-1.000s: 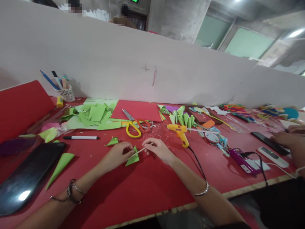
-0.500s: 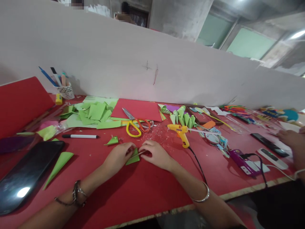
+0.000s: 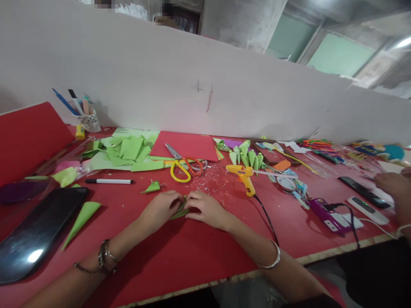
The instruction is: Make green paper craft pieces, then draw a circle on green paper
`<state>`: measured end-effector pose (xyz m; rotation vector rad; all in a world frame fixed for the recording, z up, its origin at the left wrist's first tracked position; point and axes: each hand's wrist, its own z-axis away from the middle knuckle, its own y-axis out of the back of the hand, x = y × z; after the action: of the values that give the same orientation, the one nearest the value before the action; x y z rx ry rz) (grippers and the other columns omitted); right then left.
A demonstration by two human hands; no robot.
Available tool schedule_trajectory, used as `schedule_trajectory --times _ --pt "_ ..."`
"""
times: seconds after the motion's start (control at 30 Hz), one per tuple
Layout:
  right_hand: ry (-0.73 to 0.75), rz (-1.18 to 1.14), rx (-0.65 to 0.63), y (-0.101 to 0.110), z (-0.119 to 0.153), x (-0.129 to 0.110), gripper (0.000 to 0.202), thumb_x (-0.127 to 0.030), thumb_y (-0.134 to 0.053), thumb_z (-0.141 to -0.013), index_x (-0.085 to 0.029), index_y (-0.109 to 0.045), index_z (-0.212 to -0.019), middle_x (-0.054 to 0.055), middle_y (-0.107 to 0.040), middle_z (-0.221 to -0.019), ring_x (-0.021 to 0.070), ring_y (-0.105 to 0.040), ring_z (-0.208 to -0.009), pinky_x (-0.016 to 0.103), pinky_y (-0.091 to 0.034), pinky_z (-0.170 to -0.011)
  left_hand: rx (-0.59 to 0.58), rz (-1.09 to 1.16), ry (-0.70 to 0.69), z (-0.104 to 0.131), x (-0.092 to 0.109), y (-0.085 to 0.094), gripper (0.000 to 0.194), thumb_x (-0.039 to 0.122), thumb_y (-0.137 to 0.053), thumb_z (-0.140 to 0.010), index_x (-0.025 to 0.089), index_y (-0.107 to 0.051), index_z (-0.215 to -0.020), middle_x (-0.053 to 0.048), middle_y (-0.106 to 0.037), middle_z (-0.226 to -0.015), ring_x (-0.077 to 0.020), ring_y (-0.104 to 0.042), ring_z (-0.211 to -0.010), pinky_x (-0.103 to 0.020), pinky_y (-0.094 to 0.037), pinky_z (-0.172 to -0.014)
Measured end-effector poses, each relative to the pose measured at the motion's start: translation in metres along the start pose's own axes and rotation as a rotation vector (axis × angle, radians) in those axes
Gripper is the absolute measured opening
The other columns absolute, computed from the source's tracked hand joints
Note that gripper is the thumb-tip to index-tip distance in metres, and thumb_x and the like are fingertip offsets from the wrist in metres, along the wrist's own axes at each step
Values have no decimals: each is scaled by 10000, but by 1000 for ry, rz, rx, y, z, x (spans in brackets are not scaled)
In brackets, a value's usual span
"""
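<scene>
Between my two hands, low over the red table, is a small piece of green paper (image 3: 180, 212), partly hidden by my fingers. My left hand (image 3: 163, 208) pinches its left side, and my right hand (image 3: 205, 209) has its fingers closed on the right side. The thin stick cannot be made out among the fingers. Just behind my left hand lies a folded green paper scrap (image 3: 151, 187). Yellow-handled scissors (image 3: 179, 169) rest beyond my hands, open-bladed and pointing away. To the right of my right hand lies a yellow hot glue gun (image 3: 244, 176).
Green paper pieces (image 3: 130, 150) are heaped at the back left, and small green paper cones (image 3: 245, 156) stand at the back. A marker (image 3: 109, 181), a black phone-like slab (image 3: 43, 231) and a larger green cone (image 3: 81, 220) lie left. A purple power strip (image 3: 330, 218) and another person's hand (image 3: 391, 186) are right.
My right hand has moved slightly left, closer to my left hand. The green paper, flat under a thin stick before, now looks folded up between my fingers.
</scene>
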<state>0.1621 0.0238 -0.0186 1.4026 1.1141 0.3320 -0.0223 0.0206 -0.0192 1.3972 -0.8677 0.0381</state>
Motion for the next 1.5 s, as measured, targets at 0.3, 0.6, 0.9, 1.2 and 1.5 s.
schedule_trajectory --times 0.3,0.6,0.9,1.2,1.5 --pt "126 263 -16 -2 -3 0 175 -280 -475 -847 -166 -607 -862 26 -598 -843 133 -514 -779 233 -382 -698 -40 -64 -162 13 -3 9 139 250 -455 -810 183 -574 -834 -32 -544 -863 -132 -514 -786 -241 -410 -704" --pt "175 464 -42 -6 -3 -1 179 -209 -447 -863 -147 -580 -761 34 -574 -732 139 -493 -708 251 -375 -631 -111 -256 -137 17 5 10 145 259 -454 -810 157 -553 -840 -50 -553 -844 -158 -527 -774 -253 -416 -674" --pt "16 -118 -8 3 -3 5 195 -287 -579 -774 -160 -594 -921 49 -549 -947 129 -502 -903 235 -396 -813 -119 -189 -117 17 0 9 127 217 -504 -779 185 -555 -891 -35 -560 -872 -155 -531 -785 -248 -401 -671" --pt "95 85 -65 5 -14 7 207 -340 -526 -809 -152 -581 -876 35 -578 -861 130 -520 -824 230 -398 -734 -85 -14 -160 13 -8 9 125 265 -480 -799 179 -567 -824 -31 -556 -834 -143 -515 -780 -247 -397 -699" --pt "301 618 -42 -5 -8 -1 207 -128 -365 -883 -133 -550 -788 59 -555 -756 163 -462 -734 291 -363 -650 -66 -221 -174 12 -6 12 104 269 -502 -779 176 -549 -780 -23 -561 -782 -147 -508 -717 -243 -369 -640"
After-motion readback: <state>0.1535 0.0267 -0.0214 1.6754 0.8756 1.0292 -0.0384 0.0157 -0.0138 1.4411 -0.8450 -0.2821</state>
